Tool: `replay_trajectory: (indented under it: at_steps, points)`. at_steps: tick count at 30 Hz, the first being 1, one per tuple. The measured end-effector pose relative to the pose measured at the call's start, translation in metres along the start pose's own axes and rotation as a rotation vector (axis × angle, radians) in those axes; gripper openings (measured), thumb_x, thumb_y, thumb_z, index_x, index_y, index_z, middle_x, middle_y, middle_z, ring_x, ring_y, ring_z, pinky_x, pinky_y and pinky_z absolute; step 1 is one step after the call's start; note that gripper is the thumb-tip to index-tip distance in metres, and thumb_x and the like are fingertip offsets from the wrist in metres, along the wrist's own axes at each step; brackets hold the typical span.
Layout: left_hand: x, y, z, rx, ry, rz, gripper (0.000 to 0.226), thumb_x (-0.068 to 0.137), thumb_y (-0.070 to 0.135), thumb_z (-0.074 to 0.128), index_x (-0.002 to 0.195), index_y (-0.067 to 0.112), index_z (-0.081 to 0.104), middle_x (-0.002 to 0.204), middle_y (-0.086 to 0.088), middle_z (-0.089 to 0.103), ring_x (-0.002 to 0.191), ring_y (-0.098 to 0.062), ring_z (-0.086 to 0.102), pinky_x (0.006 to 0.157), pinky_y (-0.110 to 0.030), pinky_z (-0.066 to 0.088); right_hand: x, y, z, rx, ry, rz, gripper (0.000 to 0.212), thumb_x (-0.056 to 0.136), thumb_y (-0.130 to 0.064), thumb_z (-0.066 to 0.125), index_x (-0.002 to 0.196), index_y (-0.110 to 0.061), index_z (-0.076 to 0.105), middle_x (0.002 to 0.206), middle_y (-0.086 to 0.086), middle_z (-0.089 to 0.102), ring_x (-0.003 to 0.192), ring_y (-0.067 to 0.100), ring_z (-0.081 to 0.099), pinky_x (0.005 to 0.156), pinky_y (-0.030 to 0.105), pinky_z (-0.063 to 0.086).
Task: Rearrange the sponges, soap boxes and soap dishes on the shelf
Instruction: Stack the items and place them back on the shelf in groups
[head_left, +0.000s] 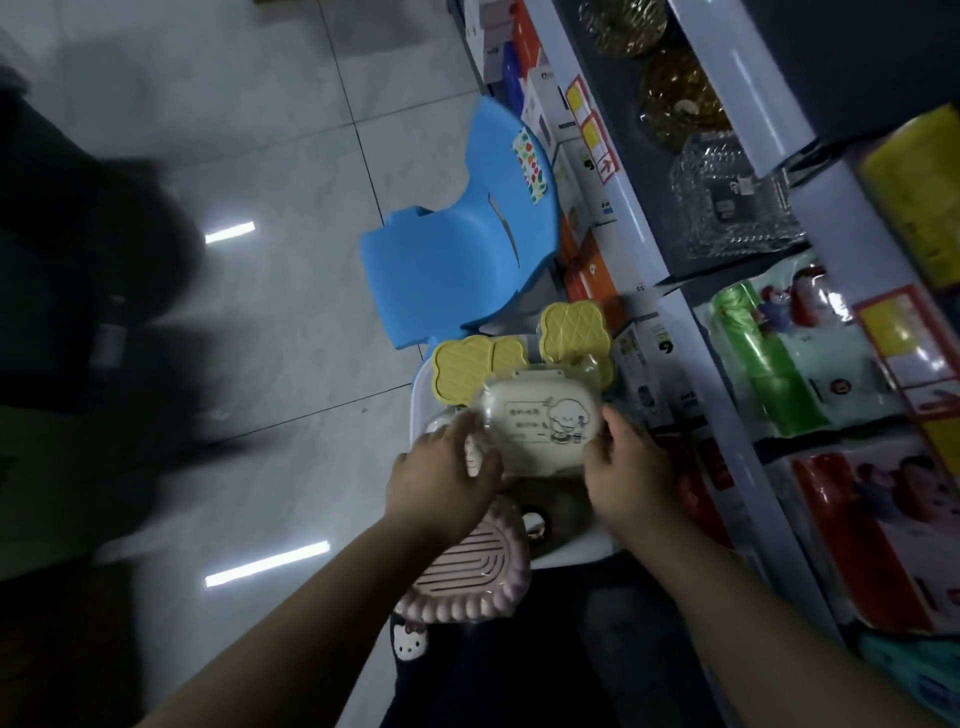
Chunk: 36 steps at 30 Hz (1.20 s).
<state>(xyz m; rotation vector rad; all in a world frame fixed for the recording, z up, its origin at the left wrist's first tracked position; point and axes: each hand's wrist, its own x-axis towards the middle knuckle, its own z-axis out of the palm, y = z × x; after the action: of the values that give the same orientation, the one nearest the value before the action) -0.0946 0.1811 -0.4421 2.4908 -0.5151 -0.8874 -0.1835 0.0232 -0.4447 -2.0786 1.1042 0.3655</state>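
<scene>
A cream soap box (540, 423) with a cartoon drawing, wrapped in clear plastic, is held between both hands above a white container (582, 545) on my lap. My left hand (441, 480) grips its left edge, fingers curled over the wrap. My right hand (626, 467) grips its right edge. Behind it lie two yellow waffle-patterned soap dishes (470, 366) (574, 325). A pink ribbed soap dish (470, 571) with a scalloped rim lies below my left wrist. A further pink item is partly hidden under my left hand.
A blue plastic chair (447, 254) stands on the tiled floor just beyond the container. The shelf unit (685, 322) runs along the right, holding boxes, glass dishes (727, 202), green rolls (763, 358) and red packs. A dark blurred figure fills the left.
</scene>
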Motion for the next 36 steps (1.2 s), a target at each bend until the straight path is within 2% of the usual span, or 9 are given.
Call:
replay_trajectory:
  at_steps: [4,9,15,18,21,24,28,31,36]
  points:
    - [0.010,0.028,0.023,0.114,-0.121,0.011,0.046,0.090,0.047,0.044,0.132,0.026,0.045,0.124,-0.004,0.062,0.114,-0.026,0.055,0.096,-0.039,0.043,0.004,0.025,-0.025,-0.030,0.003,0.042,0.041,0.099,-0.022,0.037,0.138,-0.011,0.041,0.134,0.016,0.052,0.121,0.031,0.049,0.090,0.031,0.039]
    - [0.029,0.038,0.049,0.233,-0.244,0.014,0.043,0.089,0.051,0.041,0.124,0.026,0.048,0.113,-0.003,0.062,0.113,-0.024,0.053,0.098,-0.043,0.038,0.017,0.052,-0.029,-0.064,-0.015,0.113,0.033,0.098,-0.028,0.037,0.127,-0.016,0.049,0.127,0.013,0.055,0.115,0.030,0.051,0.093,0.038,0.042]
    - [0.038,0.037,0.055,0.363,-0.284,0.040,0.048,0.091,0.050,0.043,0.133,0.028,0.040,0.133,-0.002,0.053,0.129,-0.023,0.040,0.106,-0.045,0.029,0.030,0.065,-0.018,-0.040,-0.050,0.135,0.026,0.095,-0.033,0.042,0.118,-0.022,0.050,0.115,0.009,0.057,0.106,0.028,0.054,0.089,0.043,0.049]
    - [0.036,0.039,0.052,0.395,-0.287,0.049,0.049,0.092,0.053,0.042,0.134,0.027,0.040,0.137,-0.001,0.051,0.132,-0.023,0.037,0.107,-0.044,0.028,0.031,0.065,-0.018,-0.057,-0.042,0.159,0.034,0.093,-0.035,0.042,0.124,-0.023,0.044,0.122,0.014,0.053,0.110,0.030,0.052,0.092,0.047,0.047]
    - [0.031,0.038,0.043,0.378,-0.207,0.039,0.046,0.093,0.051,0.041,0.131,0.026,0.044,0.135,0.000,0.052,0.128,-0.022,0.041,0.104,-0.041,0.032,0.028,0.059,-0.020,-0.092,-0.018,0.154,0.050,0.093,-0.034,0.045,0.140,-0.022,0.031,0.141,0.016,0.040,0.126,0.033,0.043,0.102,0.049,0.040]
    - [0.027,0.025,0.025,0.329,-0.101,0.007,0.043,0.095,0.046,0.040,0.133,0.027,0.044,0.137,0.002,0.053,0.126,-0.021,0.045,0.103,-0.039,0.035,0.019,0.044,-0.023,-0.145,0.081,-0.040,0.051,0.092,-0.026,0.049,0.139,-0.014,0.035,0.144,0.013,0.034,0.128,0.031,0.038,0.102,0.042,0.036]
    - [0.023,-0.004,0.001,0.345,-0.034,-0.063,0.042,0.096,0.042,0.041,0.135,0.026,0.045,0.135,0.002,0.055,0.122,-0.020,0.050,0.098,-0.038,0.041,0.011,0.016,-0.010,-0.308,0.061,-0.409,0.042,0.081,-0.027,0.048,0.121,-0.014,0.054,0.128,0.011,0.052,0.115,0.033,0.049,0.094,0.044,0.044]
    - [0.026,-0.029,-0.010,0.433,-0.082,-0.127,0.041,0.096,0.039,0.041,0.134,0.025,0.047,0.131,0.001,0.057,0.120,-0.022,0.050,0.096,-0.038,0.041,0.012,-0.001,0.007,-0.590,-0.036,-0.620,0.042,0.065,-0.023,0.069,0.106,-0.015,0.064,0.111,0.007,0.064,0.102,0.031,0.061,0.078,0.040,0.052]
    - [0.040,-0.055,-0.008,0.441,-0.219,-0.249,0.042,0.096,0.041,0.040,0.133,0.024,0.048,0.126,0.000,0.060,0.117,-0.023,0.053,0.095,-0.037,0.042,0.031,-0.022,0.036,-0.917,-0.178,-0.755,0.053,0.055,-0.015,0.075,0.106,-0.007,0.064,0.104,0.013,0.065,0.105,0.034,0.058,0.095,0.045,0.045]
